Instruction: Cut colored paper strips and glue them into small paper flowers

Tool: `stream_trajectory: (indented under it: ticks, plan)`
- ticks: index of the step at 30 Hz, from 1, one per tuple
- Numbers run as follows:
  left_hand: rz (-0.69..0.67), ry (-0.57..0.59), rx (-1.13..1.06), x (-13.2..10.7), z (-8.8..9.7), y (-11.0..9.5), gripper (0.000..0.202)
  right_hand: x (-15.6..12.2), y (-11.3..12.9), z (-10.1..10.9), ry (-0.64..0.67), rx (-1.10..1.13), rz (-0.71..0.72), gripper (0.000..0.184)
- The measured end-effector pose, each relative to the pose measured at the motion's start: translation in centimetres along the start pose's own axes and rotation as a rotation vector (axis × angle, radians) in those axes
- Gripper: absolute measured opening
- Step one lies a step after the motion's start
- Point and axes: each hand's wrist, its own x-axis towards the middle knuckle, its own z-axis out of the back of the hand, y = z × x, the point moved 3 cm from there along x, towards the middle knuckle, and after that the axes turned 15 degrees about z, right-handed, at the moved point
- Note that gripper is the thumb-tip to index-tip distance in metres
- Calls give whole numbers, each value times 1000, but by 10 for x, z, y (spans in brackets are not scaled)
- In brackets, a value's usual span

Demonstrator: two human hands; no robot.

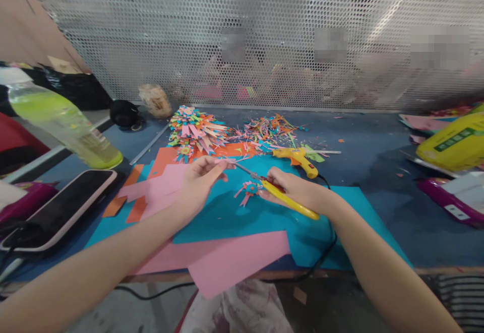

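Note:
My right hand (298, 187) grips a pair of scissors (291, 203) with yellow and black handles, blades pointing left. Pinched between the fingertips of my left hand (200, 179) is a small pink paper strip (222, 161), and the blade tips meet it there. Below the blades, a small paper rosette (250, 188) with pink tails lies on the teal paper (227, 224). Beyond my right hand rests a yellow glue gun (298, 157). Pink sheets (242, 260) lie near the table's front edge, one overhanging it.
Many finished paper rosettes (194, 129) are heaped at the back, beside a pile of paper scraps (272, 130). A green drink bottle (71, 126) and a phone (64, 207) stand or lie at left. A yellow packet (454, 141) is at right. A perforated metal panel (264, 10) closes the back.

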Motion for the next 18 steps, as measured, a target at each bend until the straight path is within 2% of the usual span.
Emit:
stream_trajectory:
  ticks: [18]
  plan:
    - [7,0,-20,2,1,2,11,3,3,0,-7,-9,15,36]
